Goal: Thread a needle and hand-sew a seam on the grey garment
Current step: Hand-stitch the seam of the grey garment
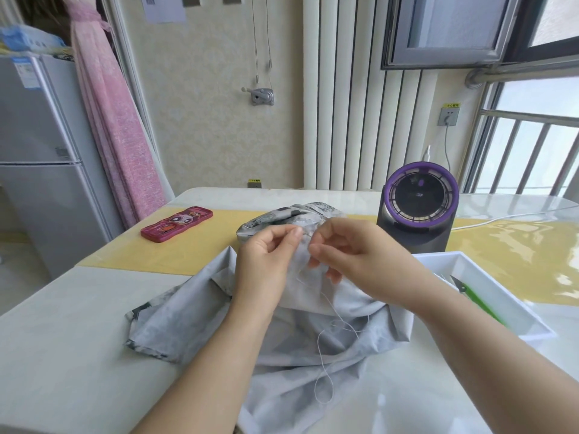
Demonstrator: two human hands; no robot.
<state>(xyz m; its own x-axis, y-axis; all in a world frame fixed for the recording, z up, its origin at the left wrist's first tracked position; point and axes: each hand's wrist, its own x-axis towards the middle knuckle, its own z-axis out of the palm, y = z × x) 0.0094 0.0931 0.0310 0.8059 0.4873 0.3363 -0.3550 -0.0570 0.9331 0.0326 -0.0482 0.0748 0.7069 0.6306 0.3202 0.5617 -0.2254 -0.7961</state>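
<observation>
Grey garment point(200, 321) lies bunched on the table point(78, 339), its upper fold raised between both hands. Left hand point(266, 261) pinches the fold with thumb and forefinger. Right hand point(354, 255), fingers curled, pinches the same fold just beside it; a needle cannot be made out. White thread point(326, 364) trails down over the cloth. White tray point(488, 277) stands to the right.

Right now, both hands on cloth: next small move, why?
Probably draw the right hand away from the fold the left hand pinches in the grey garment: white thread below the hands lies slack in loops. Needle not discernible.
</observation>
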